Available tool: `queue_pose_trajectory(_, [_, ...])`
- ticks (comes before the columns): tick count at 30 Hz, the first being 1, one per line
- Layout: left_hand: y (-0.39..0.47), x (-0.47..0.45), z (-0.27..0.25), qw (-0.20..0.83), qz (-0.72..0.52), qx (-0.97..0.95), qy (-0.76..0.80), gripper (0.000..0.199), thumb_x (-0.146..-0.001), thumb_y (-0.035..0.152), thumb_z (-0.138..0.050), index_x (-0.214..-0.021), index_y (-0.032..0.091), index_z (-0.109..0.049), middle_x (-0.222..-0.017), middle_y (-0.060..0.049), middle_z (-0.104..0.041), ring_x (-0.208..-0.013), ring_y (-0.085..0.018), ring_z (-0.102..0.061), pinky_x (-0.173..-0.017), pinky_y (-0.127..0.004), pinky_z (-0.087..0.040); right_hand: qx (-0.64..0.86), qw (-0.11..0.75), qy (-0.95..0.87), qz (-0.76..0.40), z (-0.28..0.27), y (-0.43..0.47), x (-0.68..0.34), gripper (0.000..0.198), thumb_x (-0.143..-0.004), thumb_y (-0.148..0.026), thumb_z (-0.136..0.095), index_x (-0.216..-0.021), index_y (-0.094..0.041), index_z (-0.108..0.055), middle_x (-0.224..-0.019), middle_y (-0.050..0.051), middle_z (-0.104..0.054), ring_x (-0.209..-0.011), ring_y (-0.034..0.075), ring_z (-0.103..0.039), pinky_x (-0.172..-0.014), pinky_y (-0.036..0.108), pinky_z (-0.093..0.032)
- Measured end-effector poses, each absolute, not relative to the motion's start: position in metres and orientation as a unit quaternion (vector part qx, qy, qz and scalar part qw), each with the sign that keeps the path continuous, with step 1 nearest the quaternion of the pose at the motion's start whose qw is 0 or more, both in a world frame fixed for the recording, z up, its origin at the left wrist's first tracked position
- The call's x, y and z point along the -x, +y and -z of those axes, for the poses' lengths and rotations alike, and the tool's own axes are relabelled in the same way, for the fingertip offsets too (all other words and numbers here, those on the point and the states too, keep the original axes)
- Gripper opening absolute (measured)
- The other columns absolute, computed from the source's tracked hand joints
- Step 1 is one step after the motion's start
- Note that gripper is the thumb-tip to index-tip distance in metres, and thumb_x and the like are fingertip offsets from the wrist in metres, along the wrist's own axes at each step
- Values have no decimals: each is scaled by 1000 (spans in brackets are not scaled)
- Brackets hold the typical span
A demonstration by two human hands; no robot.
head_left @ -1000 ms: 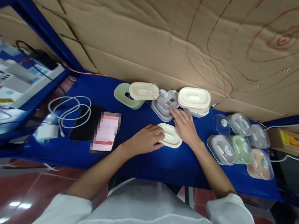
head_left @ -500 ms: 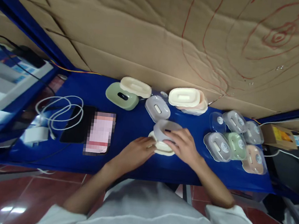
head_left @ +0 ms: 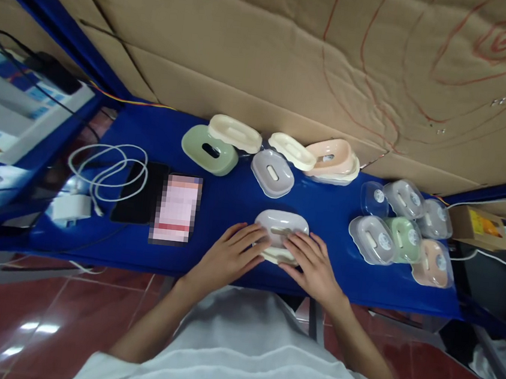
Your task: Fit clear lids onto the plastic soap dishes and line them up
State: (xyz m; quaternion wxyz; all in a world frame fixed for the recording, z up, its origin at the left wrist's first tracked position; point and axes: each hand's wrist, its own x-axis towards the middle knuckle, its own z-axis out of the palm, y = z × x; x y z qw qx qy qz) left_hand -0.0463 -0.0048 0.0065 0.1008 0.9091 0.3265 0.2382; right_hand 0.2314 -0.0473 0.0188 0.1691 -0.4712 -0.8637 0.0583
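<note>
A pale grey soap dish [head_left: 282, 218] with a slot in its middle sits on a cream soap dish base [head_left: 278, 256] near the table's front edge. My left hand [head_left: 240, 249] grips the left side of this pair, fingers over the rim and thumb low in front. On the right side, my right hand [head_left: 311, 261] holds it the same way, its fingertips reaching inside the grey dish. The fingers cover part of the slot and most of the cream base.
Behind stand a green dish [head_left: 209, 150], a grey tray [head_left: 273, 173], cream trays [head_left: 235, 133] and a peach dish [head_left: 331, 157]. Several clear-lidded soap boxes [head_left: 372, 239] are at right. A phone [head_left: 175, 208], a white cable [head_left: 106, 168] and a charger [head_left: 71, 208] lie left. Cardboard [head_left: 249, 50] walls the back.
The grey dish, tilted in my right hand before, now lies level on the cream base with both hands around it. At the back, a cream tray has shifted left, exposing the peach dish.
</note>
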Motion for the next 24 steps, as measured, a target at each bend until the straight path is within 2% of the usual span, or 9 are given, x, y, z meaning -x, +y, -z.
queue_pose_trajectory(4, [-8, 37, 1, 131, -240, -911, 309, 23, -108, 19, -59, -128, 21, -70, -131, -10, -76, -133, -26, -67, -113, -44, -53, 486, 182, -854, -36, -6, -65, -232, 43, -107, -35, -67, -150, -33, -63, -140, 7, -76, -134, 27, -69, -120, 51, -45])
queue_pose_trajectory(9, [-11, 30, 7, 123, -247, -914, 298, 28, -107, 14, -57, -132, 19, -69, -137, -11, -73, -140, -27, -63, -113, -43, -54, 509, 212, -835, -8, 7, -76, -233, 44, -106, -30, -69, -149, -31, -64, -137, 6, -78, -131, 26, -71, -113, 47, -48])
queue_pose_trajectory(14, [-11, 32, 6, 112, -243, -920, 288, 27, -107, 11, -56, -130, 16, -69, -137, -13, -74, -141, -29, -63, -113, -45, -54, 504, 196, -841, 5, 10, -79, -228, 48, -107, -20, -64, -153, -33, -62, -142, 5, -75, -134, 24, -70, -114, 46, -47])
queue_pose_trajectory(19, [-12, 33, 7, 119, -253, -913, 295, 24, -109, 15, -55, -129, 18, -69, -136, -13, -73, -139, -29, -64, -112, -45, -56, 524, 175, -833, 28, -24, -44, -269, 35, -110, -38, -59, -141, -29, -70, -143, 9, -74, -135, 28, -69, -118, 51, -46])
queue_pose_trajectory(21, [-12, 33, 7, 125, -267, -905, 305, 23, -109, 18, -57, -127, 18, -70, -139, -14, -71, -140, -29, -63, -114, -47, -55, 632, 178, -752, 59, -46, -10, -304, 42, -111, -44, -52, -143, -22, -69, -149, 15, -69, -141, 33, -63, -118, 54, -45])
queue_pose_trajectory(24, [-12, 34, 9, 145, -288, -888, 328, 22, -107, 19, -60, -126, 21, -71, -149, -16, -63, -147, -31, -57, -119, -50, -53, 798, 78, -595, 52, -70, 49, -356, 54, -109, -50, -49, -150, -16, -63, -147, 23, -67, -135, 43, -65, -114, 65, -46])
